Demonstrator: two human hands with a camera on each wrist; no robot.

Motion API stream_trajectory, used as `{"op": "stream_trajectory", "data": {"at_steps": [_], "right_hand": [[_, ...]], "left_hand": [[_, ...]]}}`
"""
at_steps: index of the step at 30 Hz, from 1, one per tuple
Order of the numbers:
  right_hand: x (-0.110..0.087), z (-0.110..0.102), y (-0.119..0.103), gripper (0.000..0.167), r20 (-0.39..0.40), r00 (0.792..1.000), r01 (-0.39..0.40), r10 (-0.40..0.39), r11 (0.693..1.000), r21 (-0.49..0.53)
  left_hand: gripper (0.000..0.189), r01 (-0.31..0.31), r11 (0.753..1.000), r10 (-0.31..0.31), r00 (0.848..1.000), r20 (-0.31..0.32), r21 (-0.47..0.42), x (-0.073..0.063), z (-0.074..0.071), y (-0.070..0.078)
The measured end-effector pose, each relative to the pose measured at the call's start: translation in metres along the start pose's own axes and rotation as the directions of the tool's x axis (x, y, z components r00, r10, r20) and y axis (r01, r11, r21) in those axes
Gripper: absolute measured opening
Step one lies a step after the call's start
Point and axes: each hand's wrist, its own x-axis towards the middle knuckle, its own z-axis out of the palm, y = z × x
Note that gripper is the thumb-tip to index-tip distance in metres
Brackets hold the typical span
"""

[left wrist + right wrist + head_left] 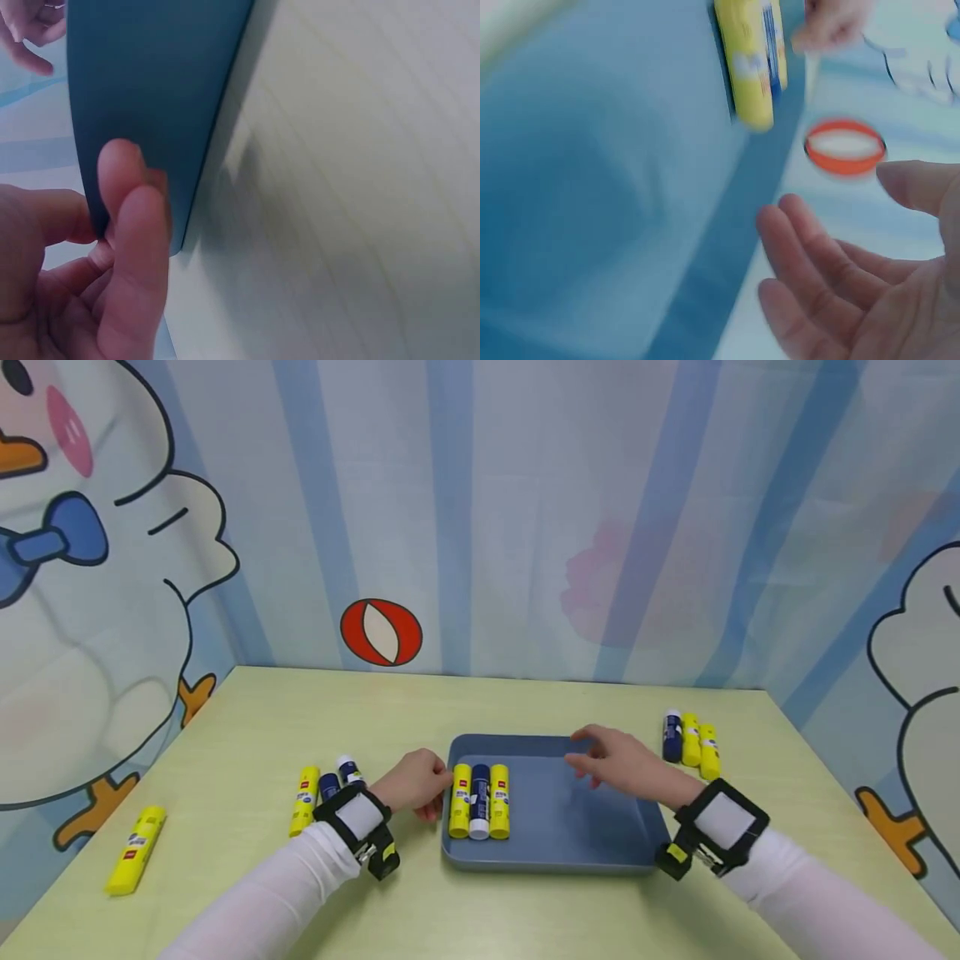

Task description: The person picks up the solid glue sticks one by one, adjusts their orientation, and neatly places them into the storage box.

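A blue-grey tray (577,852) lies on the table, its left rim pinched by my left hand (414,781). In the left wrist view, the thumb (64,216) is at the tray's edge and the fingers (135,255) are against its outer wall. Side by side at the tray's left end lie a yellow glue stick (461,802), a dark blue one with a white end (480,802) and another yellow one (499,802). Over the tray's right part hovers my right hand (618,764), fingers spread and holding nothing, as the right wrist view confirms.
Right of the tray stand a dark blue glue stick (672,737) and two yellow glue sticks (691,739). Near my left wrist are a yellow glue stick (303,800) and two dark blue ones (328,786), partly hidden. A lone yellow glue stick (136,850) lies far left.
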Motion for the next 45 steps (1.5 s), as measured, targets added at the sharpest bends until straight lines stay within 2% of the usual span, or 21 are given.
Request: {"op": "stream_trajectory", "data": {"at_steps": [4, 8, 14, 18, 23, 29, 32, 37, 45], "right_hand": [[-0.013, -0.03, 0.022, 0.049, -0.165, 0.986, 0.015, -0.025, 0.998, -0.063], [-0.024, -0.056, 0.041, 0.055, -0.301, 0.954, -0.048, 0.008, 0.991, -0.125], [-0.03, -0.087, 0.066, 0.065, -0.442, 0.893, -0.159, 0.081, 0.977, -0.142], [-0.029, -0.095, 0.084, 0.069, -0.502, 0.858, -0.212, 0.109, 0.965, -0.153], [-0.023, -0.091, 0.112, 0.068, -0.516, 0.843, -0.299, 0.156, 0.932, -0.207], [-0.013, -0.083, 0.138, 0.068, -0.442, 0.852, -0.41, 0.282, 0.883, -0.227], [-0.015, -0.082, 0.149, 0.069, -0.403, 0.847, -0.456, 0.345, 0.863, -0.219], [-0.019, -0.08, 0.16, 0.07, -0.366, 0.831, -0.508, 0.418, 0.839, -0.195], [-0.017, -0.077, 0.165, 0.066, -0.349, 0.808, -0.56, 0.476, 0.804, -0.2]], "left_hand": [[0.028, 0.003, 1.0, -0.003, 1.0, 0.003, -0.008, -0.001, 0.0, -0.001], [0.029, 0.004, 1.0, -0.004, 1.0, 0.001, -0.01, -0.001, -0.001, -0.002], [0.029, 0.004, 1.0, -0.004, 1.0, 0.004, -0.01, -0.002, -0.001, -0.001], [0.029, 0.006, 1.0, -0.006, 1.0, 0.004, -0.01, -0.002, -0.001, 0.0], [0.03, 0.008, 1.0, -0.008, 1.0, 0.004, -0.013, 0.0, -0.002, -0.003], [0.03, 0.015, 1.0, -0.015, 1.0, -0.007, -0.017, 0.002, -0.002, -0.006], [0.03, 0.019, 1.0, -0.02, 1.0, -0.003, -0.022, 0.001, -0.002, -0.005], [0.03, 0.018, 1.0, -0.018, 1.0, 0.001, -0.011, 0.0, -0.001, -0.002], [0.029, 0.005, 1.0, -0.005, 1.0, 0.003, -0.017, -0.001, -0.001, -0.001]]}}
